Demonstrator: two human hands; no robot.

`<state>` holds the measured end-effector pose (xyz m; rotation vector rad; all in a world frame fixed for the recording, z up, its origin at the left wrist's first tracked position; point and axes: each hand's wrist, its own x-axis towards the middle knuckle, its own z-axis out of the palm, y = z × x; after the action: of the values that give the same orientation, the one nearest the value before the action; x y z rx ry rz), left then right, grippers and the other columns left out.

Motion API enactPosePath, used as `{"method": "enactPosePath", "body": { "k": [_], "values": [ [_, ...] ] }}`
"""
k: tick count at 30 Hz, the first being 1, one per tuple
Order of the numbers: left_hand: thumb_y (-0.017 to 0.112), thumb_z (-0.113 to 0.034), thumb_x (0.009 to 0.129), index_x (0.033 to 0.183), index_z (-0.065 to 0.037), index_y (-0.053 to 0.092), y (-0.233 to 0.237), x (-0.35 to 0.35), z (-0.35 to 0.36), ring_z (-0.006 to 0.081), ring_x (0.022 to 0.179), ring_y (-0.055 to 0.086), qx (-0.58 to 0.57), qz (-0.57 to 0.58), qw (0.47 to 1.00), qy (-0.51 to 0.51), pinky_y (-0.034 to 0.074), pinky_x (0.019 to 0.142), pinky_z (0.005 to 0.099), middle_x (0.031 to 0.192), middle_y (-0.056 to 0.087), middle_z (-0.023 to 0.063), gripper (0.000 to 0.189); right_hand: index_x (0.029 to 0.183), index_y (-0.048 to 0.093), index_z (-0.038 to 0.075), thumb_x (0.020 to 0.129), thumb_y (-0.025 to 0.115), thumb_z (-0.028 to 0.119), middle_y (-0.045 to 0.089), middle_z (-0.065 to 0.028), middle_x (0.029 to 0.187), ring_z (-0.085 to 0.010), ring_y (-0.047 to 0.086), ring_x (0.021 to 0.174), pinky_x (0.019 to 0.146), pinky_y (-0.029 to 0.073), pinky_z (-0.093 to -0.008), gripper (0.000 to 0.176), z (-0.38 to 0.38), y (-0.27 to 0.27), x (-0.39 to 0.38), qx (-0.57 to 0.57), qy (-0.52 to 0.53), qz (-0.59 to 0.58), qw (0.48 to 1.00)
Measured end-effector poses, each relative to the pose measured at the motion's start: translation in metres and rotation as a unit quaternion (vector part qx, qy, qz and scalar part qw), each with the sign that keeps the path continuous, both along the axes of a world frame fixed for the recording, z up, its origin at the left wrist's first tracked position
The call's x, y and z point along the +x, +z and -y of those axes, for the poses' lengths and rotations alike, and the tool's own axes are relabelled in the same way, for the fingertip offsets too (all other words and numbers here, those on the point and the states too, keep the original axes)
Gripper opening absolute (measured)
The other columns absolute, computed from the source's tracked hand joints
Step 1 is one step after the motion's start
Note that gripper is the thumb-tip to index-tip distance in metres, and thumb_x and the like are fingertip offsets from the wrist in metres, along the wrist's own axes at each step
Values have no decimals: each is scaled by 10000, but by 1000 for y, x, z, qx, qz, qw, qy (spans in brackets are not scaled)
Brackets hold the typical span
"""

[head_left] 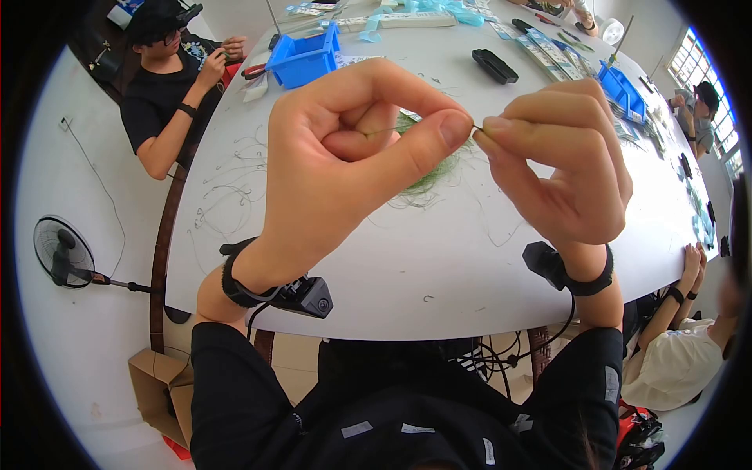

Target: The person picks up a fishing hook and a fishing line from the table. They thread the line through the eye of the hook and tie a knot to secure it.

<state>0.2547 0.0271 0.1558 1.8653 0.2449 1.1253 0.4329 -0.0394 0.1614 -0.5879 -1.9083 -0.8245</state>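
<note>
Both my hands are raised over the white table (352, 270), fingertips almost meeting. My left hand (345, 149) pinches thin green fishing line (381, 131) between thumb and forefinger, and the line runs back into its curled fingers. My right hand (560, 160) is pinched closed on a short dark strand (478, 128) that spans the small gap between the fingertips; I cannot tell whether it is line or part of a hook. Behind the hands lies a loose bundle of green line (429, 178), partly hidden by my left hand. Small hooks with thin line (223, 200) are scattered on the left.
A blue bin (304, 64) stands at the back left, another blue bin (623, 92) at the right. A black tray (494, 66) lies between them. A single hook (428, 298) rests near the front edge. People sit around the table, one at the left (168, 86).
</note>
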Motion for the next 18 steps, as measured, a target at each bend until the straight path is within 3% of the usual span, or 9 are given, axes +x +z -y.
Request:
{"method": "enactPosePath", "body": {
  "k": [18],
  "values": [
    [653,-127,802,808,-28,603,2,-2,5,-35,482,214,3,-29,999,-12,163,470,153,519,291,-124,112,812,567,-32,565,663,-89,581,-118,747,-195,513,627,512,406,-245,271,-1,0,-3,25,0,1,1000]
  ]
}}
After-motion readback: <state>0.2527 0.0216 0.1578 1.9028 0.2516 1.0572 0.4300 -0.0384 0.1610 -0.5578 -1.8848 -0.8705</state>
